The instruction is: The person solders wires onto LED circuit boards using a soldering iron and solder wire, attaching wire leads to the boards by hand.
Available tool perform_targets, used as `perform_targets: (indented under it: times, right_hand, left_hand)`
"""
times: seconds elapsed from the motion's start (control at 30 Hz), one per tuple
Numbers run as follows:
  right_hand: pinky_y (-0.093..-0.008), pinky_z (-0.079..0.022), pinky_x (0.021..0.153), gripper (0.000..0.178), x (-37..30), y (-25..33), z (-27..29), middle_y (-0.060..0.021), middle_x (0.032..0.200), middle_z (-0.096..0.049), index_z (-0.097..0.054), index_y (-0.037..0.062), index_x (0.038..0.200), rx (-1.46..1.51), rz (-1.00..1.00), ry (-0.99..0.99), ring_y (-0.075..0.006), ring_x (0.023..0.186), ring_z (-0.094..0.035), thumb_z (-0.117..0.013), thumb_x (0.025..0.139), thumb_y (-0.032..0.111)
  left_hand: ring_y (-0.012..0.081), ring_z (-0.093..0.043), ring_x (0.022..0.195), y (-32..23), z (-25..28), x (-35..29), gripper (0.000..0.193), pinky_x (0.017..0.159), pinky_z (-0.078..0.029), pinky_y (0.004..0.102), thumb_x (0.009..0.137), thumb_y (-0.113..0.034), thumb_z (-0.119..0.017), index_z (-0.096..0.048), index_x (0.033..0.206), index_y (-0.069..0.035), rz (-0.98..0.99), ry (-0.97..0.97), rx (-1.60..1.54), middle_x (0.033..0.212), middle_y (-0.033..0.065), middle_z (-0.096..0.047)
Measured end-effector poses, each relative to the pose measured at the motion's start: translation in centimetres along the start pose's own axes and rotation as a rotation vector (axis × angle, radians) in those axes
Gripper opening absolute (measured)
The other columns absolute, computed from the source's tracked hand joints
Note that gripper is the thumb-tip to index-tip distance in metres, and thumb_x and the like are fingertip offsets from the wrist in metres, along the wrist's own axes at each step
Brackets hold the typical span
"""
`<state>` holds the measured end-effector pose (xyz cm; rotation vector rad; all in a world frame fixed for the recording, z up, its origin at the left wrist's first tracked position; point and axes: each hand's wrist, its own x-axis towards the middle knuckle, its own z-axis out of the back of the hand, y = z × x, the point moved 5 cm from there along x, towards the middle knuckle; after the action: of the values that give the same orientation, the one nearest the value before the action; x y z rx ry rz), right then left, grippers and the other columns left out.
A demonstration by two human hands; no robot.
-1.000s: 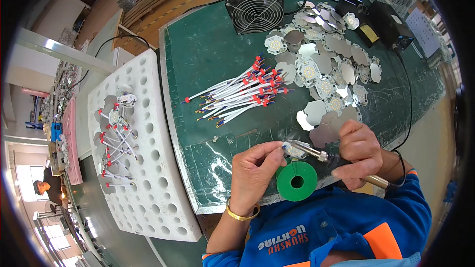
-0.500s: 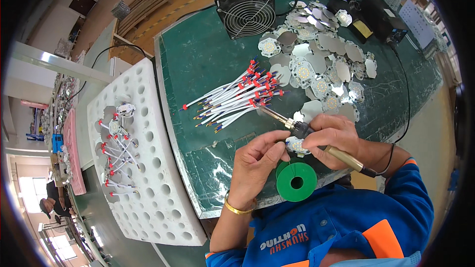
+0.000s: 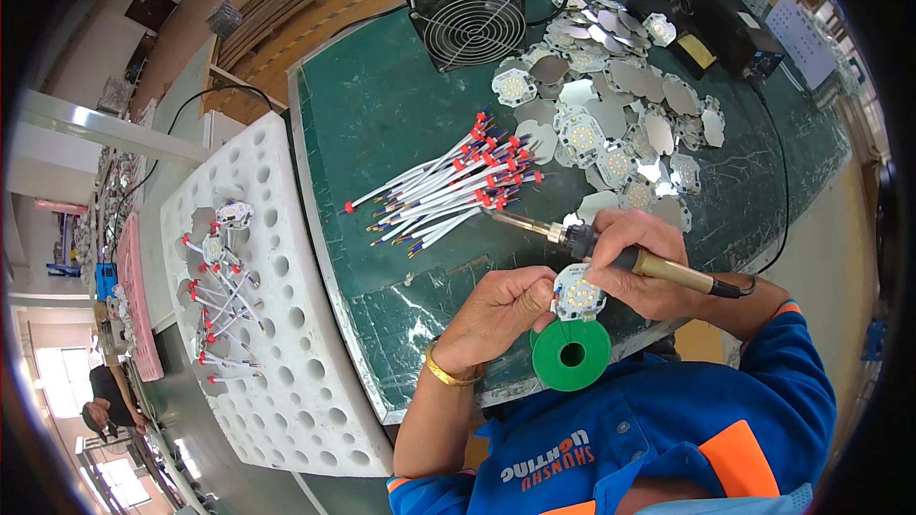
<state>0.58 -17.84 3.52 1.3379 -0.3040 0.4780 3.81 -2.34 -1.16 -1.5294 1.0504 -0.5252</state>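
An electronics assembly workshop, probably a lighting factory: beside the green work mat (image 3: 382, 133) lie LED boards (image 3: 611, 133), wire bundles (image 3: 448, 191), a fan (image 3: 472, 24).

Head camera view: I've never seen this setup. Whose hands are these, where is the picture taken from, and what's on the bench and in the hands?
It is taken from a fisheye camera on a person's head, looking down, so edges bend. The left hand holds a small round LED board. The right hand grips a soldering iron. Below sits a green solder spool. On the green mat lie red-tipped wires, a pile of boards and a fan. A white perforated tray is at left.
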Motion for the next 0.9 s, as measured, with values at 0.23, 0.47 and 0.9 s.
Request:
perform_targets:
  times: [0.23, 0.47, 0.9]
  right_hand:
    - [-0.0331, -0.04, 0.054, 0.03, 0.1, -0.8, 1.3, -0.007, 0.069, -0.055, -0.052, 0.0058, 0.091, -0.554, 0.258, -0.037, -0.0233, 0.059, -0.053, -0.067, 0.066, -0.001]
    - [-0.0352, -0.036, 0.067, 0.029, 0.5, -1.4, 0.7, -0.0054, 0.068, -0.05, -0.051, 0.0106, 0.091, -0.905, 0.125, 0.205, -0.0219, 0.072, -0.051, -0.068, 0.069, 0.018]
    - [-0.0401, -0.04, 0.07, 0.034, 0.0, -1.5, 0.6, -0.01, 0.082, -0.047, -0.049, 0.0085, 0.097, -0.88, -0.004, 0.287, -0.0273, 0.083, -0.048, -0.067, 0.069, 0.012]
  left_hand:
    - [0.0049, -0.032, 0.054, 0.1, 1.7, -0.3, 0.039, 0.049, -0.024, 0.0211, 0.091, -0.041, -0.05, -0.056, 0.083, -0.003, -0.306, -0.328, -0.35, 0.06, -0.003, -0.042]
    - [0.0047, -0.033, 0.051, -2.1, 3.6, -2.1, 0.036, 0.047, -0.025, 0.0226, 0.087, -0.031, -0.059, -0.06, 0.104, 0.001, -0.502, -0.304, -0.576, 0.062, -0.0014, -0.05]
    - [0.0055, -0.043, 0.054, -2.8, 6.4, 1.1, 0.018, 0.05, -0.037, 0.0221, 0.073, -0.006, -0.069, -0.066, 0.091, -0.004, -0.319, -0.898, 0.885, 0.077, 0.0002, -0.055]
